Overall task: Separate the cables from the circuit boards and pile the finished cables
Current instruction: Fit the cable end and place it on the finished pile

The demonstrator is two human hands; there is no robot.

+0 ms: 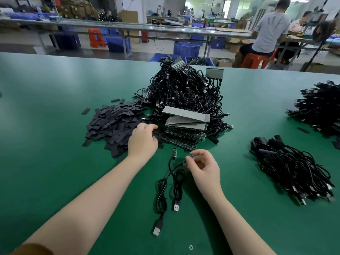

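The light is bright and even, coming from above. On the green table (55, 100) a pale glare lies at the far left side. Soft, short shadows sit under the right hand (204, 168). The wide lens bends the table edge. The far workshop looks slightly blurred and washed out.

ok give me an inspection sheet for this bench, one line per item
Surface: green table, large.
Job's things: stacked circuit boards against the tangled cable heap; finished cables piled right.
Clutter: black sleeve pieces heaped left.
Grippers: left hand reaches over the sleeves; right hand pinches a small board end.
Cables: two USB cables lie loose in front.
Surroundings: benches, blue crates, seated workers.
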